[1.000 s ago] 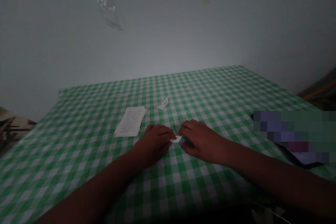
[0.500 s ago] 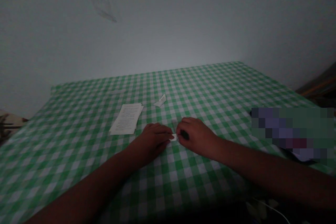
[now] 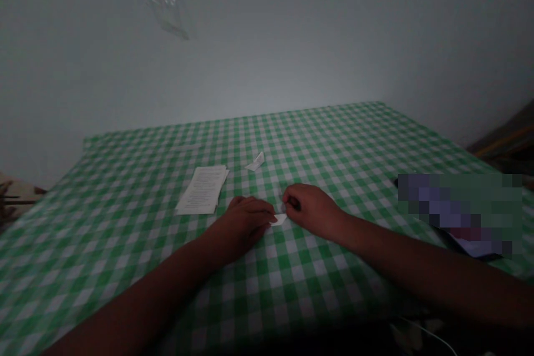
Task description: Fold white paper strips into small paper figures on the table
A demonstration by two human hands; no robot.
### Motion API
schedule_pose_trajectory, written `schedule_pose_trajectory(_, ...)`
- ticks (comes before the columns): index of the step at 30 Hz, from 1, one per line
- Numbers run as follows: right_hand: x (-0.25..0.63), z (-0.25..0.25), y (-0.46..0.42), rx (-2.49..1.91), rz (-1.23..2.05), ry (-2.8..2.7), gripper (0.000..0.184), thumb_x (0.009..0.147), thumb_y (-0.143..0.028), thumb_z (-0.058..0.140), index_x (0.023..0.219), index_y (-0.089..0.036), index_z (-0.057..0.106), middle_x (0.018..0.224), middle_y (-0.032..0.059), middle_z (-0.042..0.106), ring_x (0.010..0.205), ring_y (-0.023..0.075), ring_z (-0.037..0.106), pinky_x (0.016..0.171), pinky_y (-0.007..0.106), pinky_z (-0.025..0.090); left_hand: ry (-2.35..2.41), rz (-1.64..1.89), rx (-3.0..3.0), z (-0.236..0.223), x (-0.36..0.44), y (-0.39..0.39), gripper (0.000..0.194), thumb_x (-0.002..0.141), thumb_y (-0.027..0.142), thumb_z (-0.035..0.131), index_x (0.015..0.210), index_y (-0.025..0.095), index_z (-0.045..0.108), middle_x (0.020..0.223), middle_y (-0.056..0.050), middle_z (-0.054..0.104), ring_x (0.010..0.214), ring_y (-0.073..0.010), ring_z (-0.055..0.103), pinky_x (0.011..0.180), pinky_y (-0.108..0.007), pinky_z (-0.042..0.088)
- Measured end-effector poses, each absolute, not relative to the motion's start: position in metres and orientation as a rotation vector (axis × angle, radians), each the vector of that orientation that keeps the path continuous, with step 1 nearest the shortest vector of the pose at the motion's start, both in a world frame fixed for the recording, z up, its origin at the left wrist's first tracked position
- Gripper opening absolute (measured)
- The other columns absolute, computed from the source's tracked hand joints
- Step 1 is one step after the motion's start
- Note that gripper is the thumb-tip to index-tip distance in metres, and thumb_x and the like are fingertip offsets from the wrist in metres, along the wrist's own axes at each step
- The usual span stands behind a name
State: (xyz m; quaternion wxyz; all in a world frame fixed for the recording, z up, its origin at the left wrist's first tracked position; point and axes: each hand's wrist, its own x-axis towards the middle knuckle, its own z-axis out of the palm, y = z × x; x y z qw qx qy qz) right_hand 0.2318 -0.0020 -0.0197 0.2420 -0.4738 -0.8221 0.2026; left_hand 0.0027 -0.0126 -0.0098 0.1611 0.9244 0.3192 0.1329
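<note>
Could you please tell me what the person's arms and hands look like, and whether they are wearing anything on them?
The left forearm and right forearm are bare as far as the view reaches, with no sleeve showing. The left hand and right hand wear no gloves, and I see no watch, band or cable, though the dim light could hide small details.

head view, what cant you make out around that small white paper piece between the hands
All in the head view:
Small white paper piece: the end by the left hand is hidden under its fingers.
Right hand: shadow hides whether its fingertips touch the paper.
Stack of white printed sheets: text too small and blurred to read.
Dark flat object: mostly covered by a pixelated block.
</note>
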Motion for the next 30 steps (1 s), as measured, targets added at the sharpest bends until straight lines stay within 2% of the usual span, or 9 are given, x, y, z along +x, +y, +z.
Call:
schedule_pose_trajectory(3,0.232,-0.018,-0.005,-1.237,0.528,-2.294,0.007,0.082,-0.017,0.060,0.089,-0.019,0.062,0.081,0.0013,0.063,0.075,0.0157,0.056,0.070,0.029,0.040,0.910,0.393,2.652,-0.012,0.002,-0.012,0.025,0.094,0.014,0.055,0.112,0.026,0.067,0.119,-0.003,0.069,0.111,-0.0222,0.060,0.096,-0.044,0.037)
schedule_pose_trajectory(7,0.230,-0.014,-0.014,-1.261,0.447,-2.382,0.021,0.079,-0.027,0.068,0.098,-0.018,0.062,0.091,0.0044,0.064,0.087,0.0208,0.059,0.079,0.035,0.041,0.904,0.402,2.666,-0.013,0.002,-0.012,0.025,0.094,0.015,0.056,0.112,0.027,0.068,0.117,-0.002,0.069,0.108,-0.0210,0.061,0.093,-0.041,0.039)
schedule_pose_trajectory(9,0.229,-0.013,-0.016,-1.284,0.454,-2.398,0.021,0.080,-0.028,0.068,0.098,-0.018,0.062,0.093,0.0049,0.064,0.090,0.0216,0.059,0.081,0.036,0.040,0.907,0.397,2.666,-0.012,0.002,-0.012,0.024,0.094,0.015,0.055,0.111,0.026,0.069,0.115,-0.002,0.070,0.107,-0.0204,0.062,0.093,-0.040,0.040)
schedule_pose_trajectory(13,0.231,-0.016,-0.013,-1.259,0.473,-2.388,0.018,0.080,-0.022,0.066,0.097,-0.020,0.060,0.094,0.0042,0.064,0.090,0.0206,0.058,0.082,0.035,0.041,0.916,0.403,2.654,-0.010,0.002,-0.013,0.024,0.094,0.015,0.056,0.112,0.026,0.069,0.117,-0.003,0.069,0.109,-0.0210,0.061,0.096,-0.041,0.039)
schedule_pose_trajectory(17,0.234,-0.018,-0.006,-1.269,0.502,-2.344,0.012,0.080,-0.013,0.059,0.090,-0.019,0.059,0.088,0.0035,0.063,0.082,0.0180,0.057,0.077,0.032,0.042,0.917,0.384,2.645,-0.010,0.003,-0.013,0.024,0.094,0.015,0.055,0.111,0.025,0.069,0.118,-0.004,0.069,0.109,-0.0220,0.061,0.096,-0.045,0.038)
schedule_pose_trajectory(21,0.236,-0.018,-0.003,-1.243,0.546,-2.310,0.013,0.078,-0.010,0.057,0.087,-0.019,0.058,0.083,0.0022,0.061,0.078,0.0168,0.055,0.073,0.030,0.041,0.909,0.391,2.664,-0.009,0.004,-0.011,0.024,0.093,0.016,0.055,0.109,0.025,0.070,0.117,-0.004,0.069,0.109,-0.0229,0.060,0.097,-0.046,0.039)
schedule_pose_trajectory(27,0.234,-0.011,-0.008,-1.173,0.646,-2.170,0.014,0.081,-0.009,0.055,0.089,-0.020,0.058,0.087,0.0025,0.060,0.081,0.0173,0.055,0.074,0.031,0.043,1.051,0.717,2.544,-0.010,-0.001,-0.001,0.019,0.092,0.024,0.059,0.107,0.022,0.070,0.121,-0.008,0.066,0.114,-0.0246,0.059,0.101,-0.047,0.046)
schedule_pose_trajectory(30,0.232,-0.007,-0.012,-1.122,0.633,-2.154,0.012,0.085,-0.011,0.053,0.090,-0.021,0.057,0.088,0.0034,0.059,0.086,0.0188,0.055,0.078,0.033,0.044,1.237,0.848,2.438,-0.014,-0.008,0.008,0.022,0.093,0.027,0.058,0.112,0.021,0.068,0.129,-0.010,0.060,0.122,-0.0265,0.054,0.106,-0.051,0.044)
